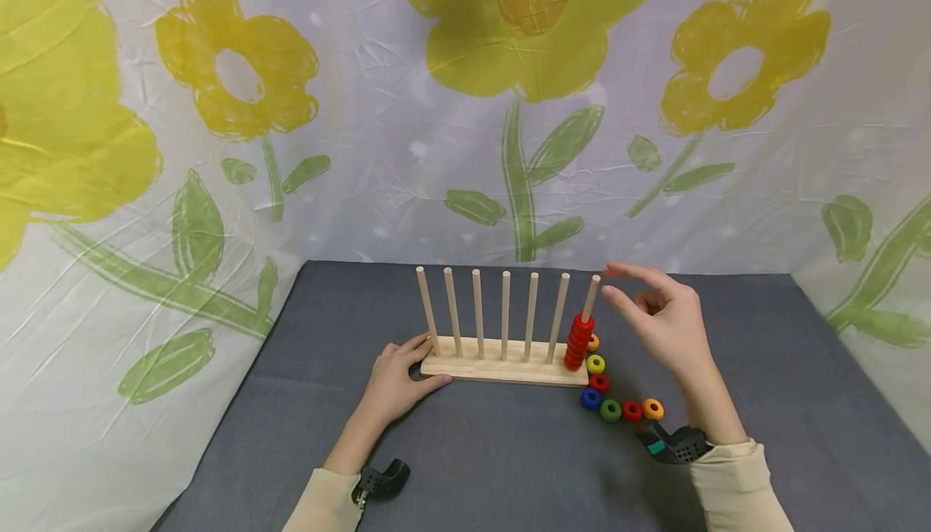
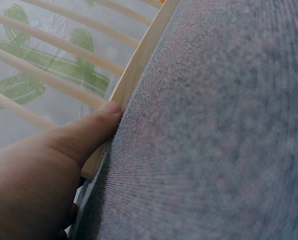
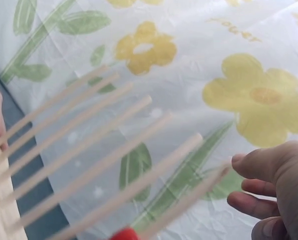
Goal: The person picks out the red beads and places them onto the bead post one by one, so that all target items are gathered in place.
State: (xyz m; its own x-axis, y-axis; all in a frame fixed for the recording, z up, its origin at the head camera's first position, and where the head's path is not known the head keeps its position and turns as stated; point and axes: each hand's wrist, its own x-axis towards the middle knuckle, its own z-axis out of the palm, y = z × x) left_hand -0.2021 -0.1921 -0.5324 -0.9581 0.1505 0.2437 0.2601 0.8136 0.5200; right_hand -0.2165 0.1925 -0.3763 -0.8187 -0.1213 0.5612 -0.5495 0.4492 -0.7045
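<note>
A wooden peg rack [image 1: 480,365] with a row of upright pegs stands on the table. Its rightmost peg [image 1: 591,299] carries a stack of red beads [image 1: 579,342]; the other pegs are bare. My left hand [image 1: 396,378] grips the rack's left end, with the thumb [image 2: 96,125] along the front edge and the other fingers mostly hidden behind. Beside the top of the rightmost peg is my right hand [image 1: 665,318], thumb and index finger spread apart, with nothing visible between them. In the right wrist view the thumb [image 3: 258,162] is close to that peg's tip.
Loose beads lie around the rack's right end: a yellow bead [image 1: 596,364], a blue bead [image 1: 591,399], a green bead [image 1: 610,411], plus red and orange ones. A dark cloth [image 1: 480,467] covers the table. Behind hangs a flower-printed sheet [image 1: 364,152].
</note>
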